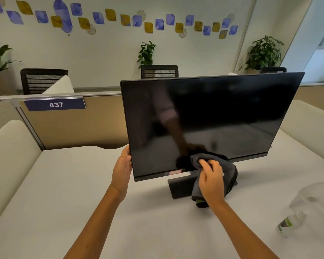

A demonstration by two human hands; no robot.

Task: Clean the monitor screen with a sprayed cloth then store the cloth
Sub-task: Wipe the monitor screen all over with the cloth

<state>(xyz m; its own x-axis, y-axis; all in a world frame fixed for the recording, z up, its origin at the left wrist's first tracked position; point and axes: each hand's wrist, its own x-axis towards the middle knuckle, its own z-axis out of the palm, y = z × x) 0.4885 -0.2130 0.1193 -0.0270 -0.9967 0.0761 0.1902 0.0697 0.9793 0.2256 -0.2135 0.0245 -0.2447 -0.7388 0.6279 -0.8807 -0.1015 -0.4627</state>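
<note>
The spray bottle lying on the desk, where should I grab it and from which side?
Grip the spray bottle around its clear middle, coming down from above with the fingers across its length. It lies on its side on the desk beside a clear container, so its body is the widest open part.

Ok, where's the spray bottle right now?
In the head view the spray bottle lies on the white desk at the lower right, beside a clear plastic container, right of the monitor.

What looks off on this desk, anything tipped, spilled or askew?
One thing: the small clear spray bottle with the green-and-white label lies on its side near the right edge of the white desk, not upright. No liquid is visible around it. The black flat monitor shows only reflections.
</note>
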